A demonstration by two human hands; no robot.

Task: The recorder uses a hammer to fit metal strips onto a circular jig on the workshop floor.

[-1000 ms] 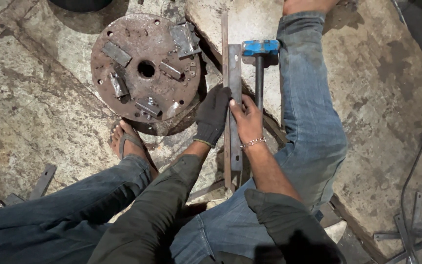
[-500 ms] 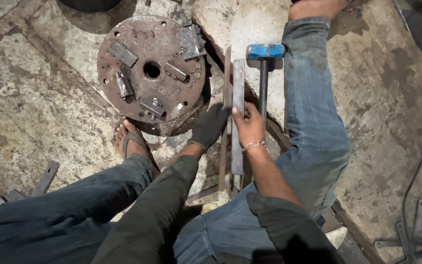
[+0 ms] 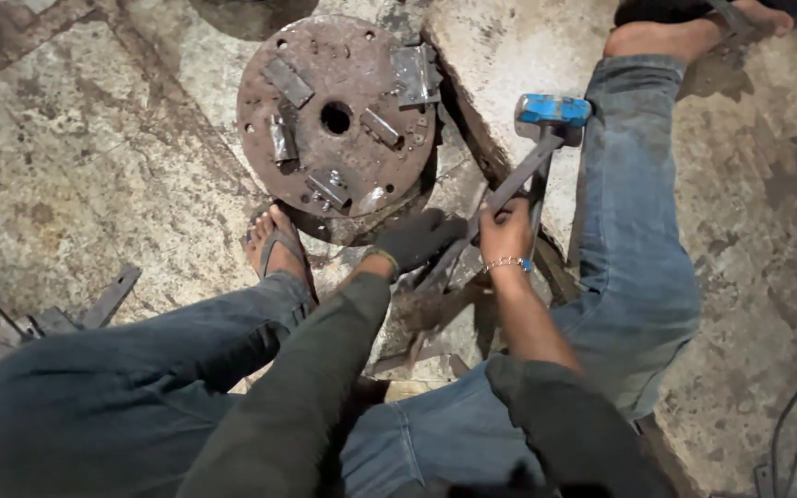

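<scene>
I sit on the floor with my legs apart. My right hand (image 3: 507, 232), bare with a bracelet at the wrist, grips a long flat metal bar (image 3: 520, 180) that slants up to the right. My left hand (image 3: 422, 238), in a dark glove, is closed on the bar's lower part. A hammer with a blue head (image 3: 553, 111) lies just beyond; the bar's far end reaches up against it, and its handle runs down behind my right hand. A rusty round steel plate (image 3: 334, 115) with a centre hole and several metal blocks on it lies to the left, past my gloved hand.
My left foot in a sandal (image 3: 274, 244) rests at the plate's near edge. My right leg in jeans (image 3: 634, 240) stretches up the right side. A pale stone slab (image 3: 500, 55) lies under the hammer. Scrap metal strips (image 3: 94, 304) lie far left and a thin cable (image 3: 795, 397) far right.
The bar, upright between my hands before, has swung its far end rightward toward the hammer head. My right hand moved with it; the view has shifted, so the plate sits further right.
</scene>
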